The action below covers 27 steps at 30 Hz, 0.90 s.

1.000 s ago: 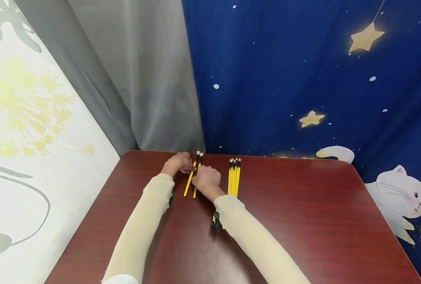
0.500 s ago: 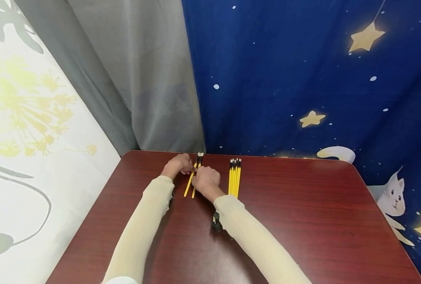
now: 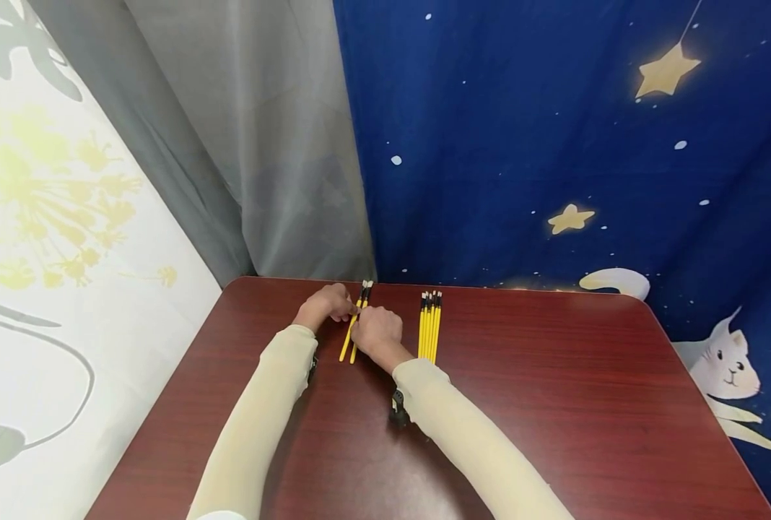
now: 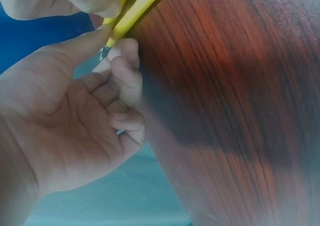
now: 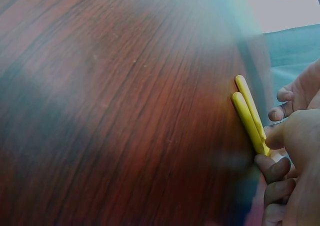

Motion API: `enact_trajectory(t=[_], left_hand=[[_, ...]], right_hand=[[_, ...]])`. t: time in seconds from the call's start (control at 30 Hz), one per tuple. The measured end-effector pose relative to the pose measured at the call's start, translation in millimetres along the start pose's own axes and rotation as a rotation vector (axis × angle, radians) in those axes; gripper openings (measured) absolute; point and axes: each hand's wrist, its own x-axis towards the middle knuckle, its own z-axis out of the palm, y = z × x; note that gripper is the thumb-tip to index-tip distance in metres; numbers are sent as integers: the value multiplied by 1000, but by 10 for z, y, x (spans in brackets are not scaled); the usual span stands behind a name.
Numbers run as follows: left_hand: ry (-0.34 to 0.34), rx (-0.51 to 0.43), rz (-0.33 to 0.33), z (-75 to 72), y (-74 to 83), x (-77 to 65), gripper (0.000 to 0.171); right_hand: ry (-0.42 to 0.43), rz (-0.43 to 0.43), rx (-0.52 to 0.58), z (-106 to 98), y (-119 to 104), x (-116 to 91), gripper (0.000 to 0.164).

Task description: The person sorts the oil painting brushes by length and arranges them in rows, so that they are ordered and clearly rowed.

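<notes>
Two yellow-handled paintbrushes with dark ferrules and pale bristles lie side by side near the table's far edge, bristles pointing away. The left one (image 3: 345, 347) and the right one (image 3: 354, 352) nearly meet at their heads. My left hand (image 3: 325, 303) pinches the left paintbrush between thumb and forefinger just below the ferrule, as the left wrist view shows. From the other side, my right hand (image 3: 379, 328) pinches the right paintbrush along its handle, fingers curled. Both yellow handle ends (image 5: 245, 113) stick out past the right thumb in the right wrist view. The fingers hide the middle of both handles.
A bundle of several similar yellow paintbrushes (image 3: 429, 325) lies to the right of the right hand, lower ends partly behind the sleeve. The dark red table (image 3: 587, 404) ends just beyond the brushes, with a grey curtain (image 3: 301, 180) and a blue star-patterned curtain (image 3: 476, 180) behind.
The heads of the two paintbrushes have come closer together, and the right brush's handle end has shifted left toward the other. Both hands stay almost in place.
</notes>
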Motion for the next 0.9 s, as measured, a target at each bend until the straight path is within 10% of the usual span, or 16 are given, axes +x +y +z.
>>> enact_trajectory(t=[0.9], left_hand=[[38,17,4,45,-52,-7,31]], right_hand=[[10,-80,18,71,40,-1,31]])
